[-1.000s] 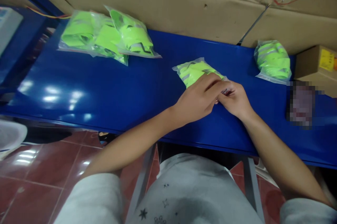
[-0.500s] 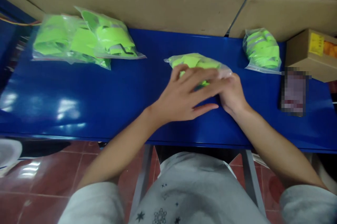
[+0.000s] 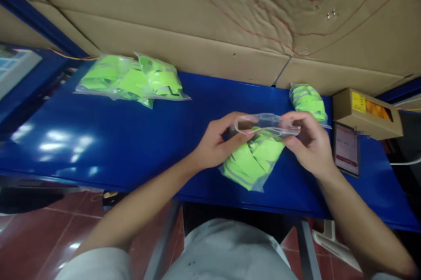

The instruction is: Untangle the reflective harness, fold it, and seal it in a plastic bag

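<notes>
A clear zip bag [image 3: 253, 161] packed with neon-yellow fabric with grey reflective stripes is held up over the blue table [image 3: 158, 148], its opening toward the top. My left hand [image 3: 219, 140] pinches the bag's mouth at the left, thumb in front and fingers behind. At the mouth's right end, my right hand [image 3: 309, 142] grips the edge between thumb and fingers. The mouth gapes between the two hands, and a red line runs along its rim. Some fingertips are hidden by the plastic.
Several similar filled bags [image 3: 131, 79] lie overlapping at the back left. Another filled bag [image 3: 308, 102] sits at the back right, beside a cardboard box [image 3: 375, 115] and a tablet or phone [image 3: 346, 150]. A brown cardboard wall [image 3: 197, 47] with red wires stands behind the table.
The bag has turned so its mouth faces up, and it hangs nearer to me. My left hand has gone from lying over the bag to pinching its rim. The view has tilted up.
</notes>
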The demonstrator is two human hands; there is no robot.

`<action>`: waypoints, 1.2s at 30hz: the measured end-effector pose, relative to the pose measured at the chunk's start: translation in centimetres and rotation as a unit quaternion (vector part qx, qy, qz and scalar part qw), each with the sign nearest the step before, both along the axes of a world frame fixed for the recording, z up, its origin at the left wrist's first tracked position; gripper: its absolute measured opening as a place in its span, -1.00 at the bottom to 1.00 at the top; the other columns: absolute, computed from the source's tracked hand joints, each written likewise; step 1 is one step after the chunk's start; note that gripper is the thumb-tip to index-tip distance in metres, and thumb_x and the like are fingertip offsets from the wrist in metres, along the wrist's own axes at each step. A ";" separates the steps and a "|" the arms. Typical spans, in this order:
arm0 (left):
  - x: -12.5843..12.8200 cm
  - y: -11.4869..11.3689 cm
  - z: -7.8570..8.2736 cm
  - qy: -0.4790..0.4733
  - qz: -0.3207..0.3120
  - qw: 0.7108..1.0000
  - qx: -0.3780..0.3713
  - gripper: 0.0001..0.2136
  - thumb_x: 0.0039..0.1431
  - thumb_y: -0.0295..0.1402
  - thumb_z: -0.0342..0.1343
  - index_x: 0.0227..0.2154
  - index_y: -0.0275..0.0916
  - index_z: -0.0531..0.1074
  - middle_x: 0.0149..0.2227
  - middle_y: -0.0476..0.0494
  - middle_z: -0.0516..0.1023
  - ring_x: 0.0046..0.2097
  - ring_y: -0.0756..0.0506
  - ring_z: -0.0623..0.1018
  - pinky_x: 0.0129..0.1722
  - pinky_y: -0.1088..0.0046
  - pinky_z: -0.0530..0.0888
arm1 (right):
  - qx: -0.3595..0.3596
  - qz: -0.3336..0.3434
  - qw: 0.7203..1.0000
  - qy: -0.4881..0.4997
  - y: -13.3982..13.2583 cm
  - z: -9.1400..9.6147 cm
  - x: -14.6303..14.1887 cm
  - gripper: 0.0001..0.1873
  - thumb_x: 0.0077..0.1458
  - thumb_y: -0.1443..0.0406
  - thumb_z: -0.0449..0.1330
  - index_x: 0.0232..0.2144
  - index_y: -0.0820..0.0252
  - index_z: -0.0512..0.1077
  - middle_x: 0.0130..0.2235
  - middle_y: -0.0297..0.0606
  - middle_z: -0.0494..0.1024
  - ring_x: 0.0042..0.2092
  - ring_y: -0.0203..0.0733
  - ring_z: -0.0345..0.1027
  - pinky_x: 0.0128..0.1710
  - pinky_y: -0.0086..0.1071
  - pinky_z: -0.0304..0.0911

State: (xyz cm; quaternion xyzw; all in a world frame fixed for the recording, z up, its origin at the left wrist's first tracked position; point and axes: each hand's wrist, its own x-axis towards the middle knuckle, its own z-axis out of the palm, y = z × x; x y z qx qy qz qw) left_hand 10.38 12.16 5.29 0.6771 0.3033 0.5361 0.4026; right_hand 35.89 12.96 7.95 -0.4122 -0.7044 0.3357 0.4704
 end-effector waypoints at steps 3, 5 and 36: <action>1.0 0.2 -1.0 -0.037 -0.065 0.987 -0.140 -0.68 0.35 -0.12 0.33 0.00 -0.22 0.58 -0.08 -0.20 0.70 -0.15 -0.08 0.69 -0.21 0.48 0.60 | -0.069 0.008 0.997 -0.022 0.2 -1.4 0.8 -0.77 0.22 0.04 0.42 -0.22 -0.01 0.59 -0.34 -0.32 0.59 -0.36 -0.21 0.42 -0.36 -0.31 0.36; 1.2 0.6 -1.6 -0.044 -0.081 0.976 -0.199 -0.65 0.31 -0.06 0.35 -0.06 -0.24 0.60 -0.13 -0.19 0.70 -0.19 -0.07 0.67 -0.23 0.47 0.59 | -0.137 -0.006 0.990 0.009 0.4 -2.7 1.2 -0.76 0.21 0.01 0.42 -0.22 -0.01 0.62 -0.33 -0.32 0.63 -0.35 -0.19 0.46 -0.36 -0.32 0.37; 0.2 1.8 -1.9 0.006 -0.040 0.941 -0.337 -0.73 0.32 -0.15 0.33 -0.20 -0.29 0.72 -0.21 -0.17 0.75 -0.22 -0.06 0.70 -0.33 0.59 0.66 | -0.316 -0.012 0.948 -0.013 1.8 -1.4 3.7 -0.66 0.02 0.00 0.56 -0.39 0.07 0.62 -0.41 -0.35 0.59 -0.37 -0.30 0.41 -0.33 -0.39 0.35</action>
